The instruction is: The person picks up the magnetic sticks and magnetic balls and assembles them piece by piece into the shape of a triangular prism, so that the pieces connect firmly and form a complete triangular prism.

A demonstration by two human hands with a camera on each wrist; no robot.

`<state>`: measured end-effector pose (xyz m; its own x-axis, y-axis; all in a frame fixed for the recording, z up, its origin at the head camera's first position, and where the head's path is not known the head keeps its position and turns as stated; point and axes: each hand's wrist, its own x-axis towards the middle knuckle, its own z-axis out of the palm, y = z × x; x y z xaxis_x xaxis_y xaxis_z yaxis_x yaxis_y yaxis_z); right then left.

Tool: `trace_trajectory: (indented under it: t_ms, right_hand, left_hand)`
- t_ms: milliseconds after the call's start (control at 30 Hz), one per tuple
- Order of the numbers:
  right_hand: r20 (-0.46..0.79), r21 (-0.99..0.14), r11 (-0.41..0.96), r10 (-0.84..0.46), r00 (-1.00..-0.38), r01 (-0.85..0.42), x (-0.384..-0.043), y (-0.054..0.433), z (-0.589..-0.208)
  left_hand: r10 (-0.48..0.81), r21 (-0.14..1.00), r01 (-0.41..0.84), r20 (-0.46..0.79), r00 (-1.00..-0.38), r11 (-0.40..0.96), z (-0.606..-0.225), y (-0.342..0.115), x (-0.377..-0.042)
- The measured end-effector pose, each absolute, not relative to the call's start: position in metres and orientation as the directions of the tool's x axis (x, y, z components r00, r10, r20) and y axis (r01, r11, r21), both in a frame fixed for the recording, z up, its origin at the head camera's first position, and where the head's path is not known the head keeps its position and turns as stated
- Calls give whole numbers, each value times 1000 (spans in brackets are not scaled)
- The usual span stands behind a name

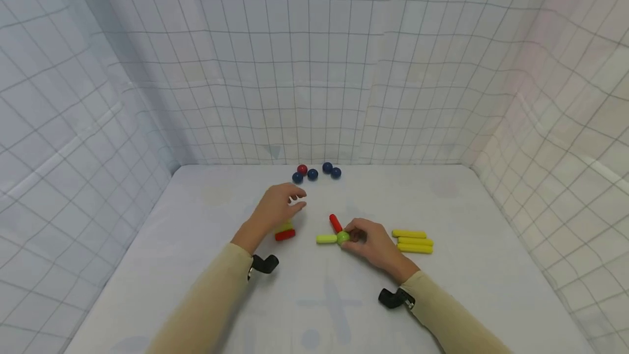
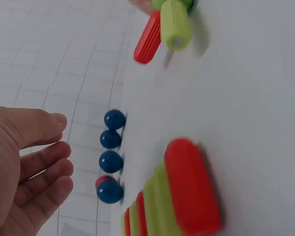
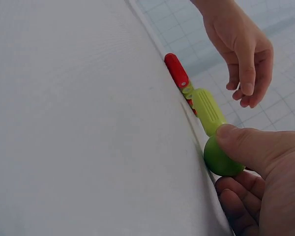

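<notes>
White tabletop [image 1: 491,277]; right grip [image 1: 377,243] clamped on green ball [image 1: 343,239], lime stick [image 1: 326,239] touching; left grip [image 1: 275,206] apart near stick row [image 2: 162,199].

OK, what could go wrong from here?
The right hand pinches the smooth, glossy green ball, so it might slip. Twisting it could loosen the ridged red rod or the ridged yellow-green rod meeting it. Lowering the left hand could disturb the row of red and yellow-green rods near its wrist.
</notes>
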<state>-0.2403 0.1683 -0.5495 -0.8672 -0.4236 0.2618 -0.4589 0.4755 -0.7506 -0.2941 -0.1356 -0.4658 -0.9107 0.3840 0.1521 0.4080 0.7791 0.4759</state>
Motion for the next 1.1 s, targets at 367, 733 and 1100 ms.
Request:
trace_trajectory:
  t_ms: [367,733,1100]
  right_hand:
    - [228,-762,485,-419,-879,-429,-240,170,-548]
    - [219,-764,484,-428,-877,-427,-242,172,-549]
    - [229,-761,477,-438,-869,-440,-242,171,-550]
  left_hand:
    - [290,514,322,145,-946,795,-449,-159,-347]
    - [231,517,251,103,-967,819,-471,-154,-382]
    - [236,536,210,21,-972,818,-483,-141,-395]
